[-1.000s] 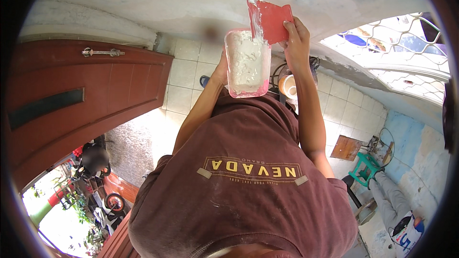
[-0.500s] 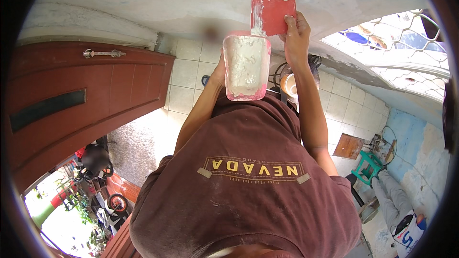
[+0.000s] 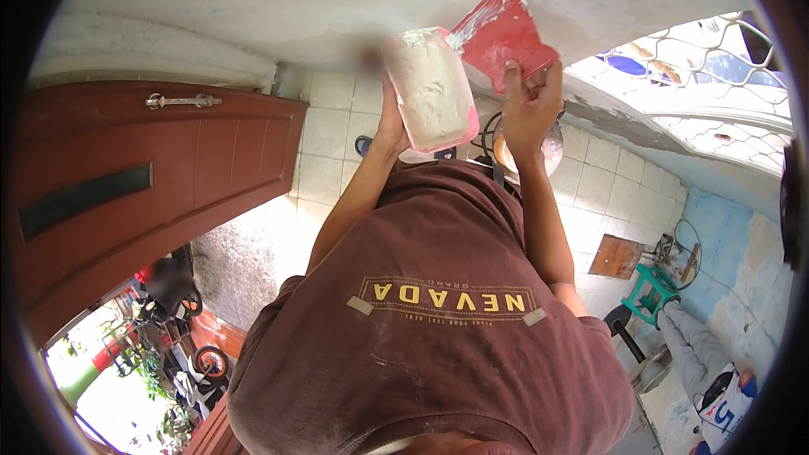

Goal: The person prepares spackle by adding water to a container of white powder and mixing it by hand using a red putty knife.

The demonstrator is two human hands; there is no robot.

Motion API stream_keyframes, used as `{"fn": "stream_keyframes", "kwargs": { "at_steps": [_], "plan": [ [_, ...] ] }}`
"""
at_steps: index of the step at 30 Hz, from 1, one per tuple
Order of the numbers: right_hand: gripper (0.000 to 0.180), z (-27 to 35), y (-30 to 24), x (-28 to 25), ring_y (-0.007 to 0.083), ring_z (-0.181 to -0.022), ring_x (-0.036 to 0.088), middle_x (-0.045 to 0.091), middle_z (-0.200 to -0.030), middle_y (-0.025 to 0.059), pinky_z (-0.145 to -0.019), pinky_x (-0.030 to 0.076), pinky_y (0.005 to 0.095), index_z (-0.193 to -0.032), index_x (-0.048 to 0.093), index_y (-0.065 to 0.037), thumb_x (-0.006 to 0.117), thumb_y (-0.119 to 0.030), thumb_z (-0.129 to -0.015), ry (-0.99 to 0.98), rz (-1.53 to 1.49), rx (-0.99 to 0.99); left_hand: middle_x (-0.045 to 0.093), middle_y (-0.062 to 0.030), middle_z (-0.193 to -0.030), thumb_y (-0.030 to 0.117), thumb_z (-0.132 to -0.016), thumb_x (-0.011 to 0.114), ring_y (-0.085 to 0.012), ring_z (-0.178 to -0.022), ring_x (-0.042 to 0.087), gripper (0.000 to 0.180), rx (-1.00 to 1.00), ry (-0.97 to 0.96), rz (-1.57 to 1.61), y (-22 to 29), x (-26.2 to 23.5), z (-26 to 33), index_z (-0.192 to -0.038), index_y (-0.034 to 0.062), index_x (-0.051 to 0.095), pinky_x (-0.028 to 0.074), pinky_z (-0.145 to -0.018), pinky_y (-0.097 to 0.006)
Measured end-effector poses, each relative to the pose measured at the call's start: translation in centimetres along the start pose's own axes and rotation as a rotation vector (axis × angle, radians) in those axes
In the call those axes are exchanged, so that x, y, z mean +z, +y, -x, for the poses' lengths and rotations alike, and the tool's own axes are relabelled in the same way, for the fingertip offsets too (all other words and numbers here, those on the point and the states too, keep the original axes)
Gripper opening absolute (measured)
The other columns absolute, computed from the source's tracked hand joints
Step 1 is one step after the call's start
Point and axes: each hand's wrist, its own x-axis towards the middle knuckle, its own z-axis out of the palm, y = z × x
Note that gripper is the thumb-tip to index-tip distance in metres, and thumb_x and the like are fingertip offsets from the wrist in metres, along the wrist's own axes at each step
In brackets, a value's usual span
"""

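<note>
My left hand (image 3: 391, 122) grips a pink plastic container (image 3: 473, 122) from its left side, the fingers mostly hidden behind it. Whitish putty (image 3: 432, 88) fills the container, its surface uneven. In my right hand (image 3: 533, 109) is a red flat putty scraper (image 3: 506, 38), pinched at its lower edge between thumb and fingers. White putty coats the scraper's upper left edge, and its left corner is at or very near the container's upper right rim. Both things are held up before a patchy pale wall (image 3: 337, 0).
A brown door (image 3: 168, 164) stands at the left, with a white window grille (image 3: 699, 76) at the right. By my right forearm is a pale bucket (image 3: 552, 147) on the tiled floor (image 3: 324, 152). Farther right are a green stool (image 3: 647, 293) and another person's grey-trousered legs (image 3: 695, 337).
The scraper has tilted clockwise and shifted right, away from above the container. My left hand has raised the container slightly and tipped it counterclockwise. My right hand has lowered a little.
</note>
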Motion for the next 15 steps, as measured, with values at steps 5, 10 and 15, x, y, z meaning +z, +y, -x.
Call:
{"fn": "stream_keyframes", "kwargs": {
  "at_steps": [5,10,15],
  "plan": [
    [0.015,1.2,0.8,0.4,0.0028,-0.072,0.057,0.067,-0.078,0.0019,-0.067,0.052,0.0221,-0.106,0.057,0.001,0.069,-0.005,-0.098,-0.067,0.146,0.053,0.045,-0.0143,-0.156,0.079,-0.099,0.025,-0.0287,-0.139,0.052,0.093,-0.035,0.056,-0.108,-0.1,0.7,-0.5,-0.161,0.0107,0.027,0.05,-0.112,-0.047],
    [0.017,1.0,0.5,1.0,0.0023,-0.074,0.057,0.073,-0.081,0.0075,-0.064,0.051,0.0222,-0.104,0.056,0.002,0.07,-0.006,-0.098,-0.07,0.108,0.043,0.044,-0.0145,-0.157,0.078,-0.099,0.028,-0.0276,-0.141,0.05,0.092,-0.079,0.093,-0.125,-0.5,1.3,-0.8,-0.162,0.0108,0.025,0.047,-0.115,-0.046],
    [0.019,1.2,1.4,1.0,0.0117,-0.074,0.069,0.074,-0.084,0.0127,-0.063,0.054,0.0274,-0.104,0.054,0.003,0.069,-0.008,-0.098,-0.144,0.132,0.001,0.043,-0.0142,-0.158,0.076,-0.1,0.031,-0.0271,-0.14,0.05,0.091,-0.074,0.105,-0.177,-0.7,0.8,-1.4,-0.162,0.0106,0.026,0.047,-0.114,-0.045]
  ]
}}
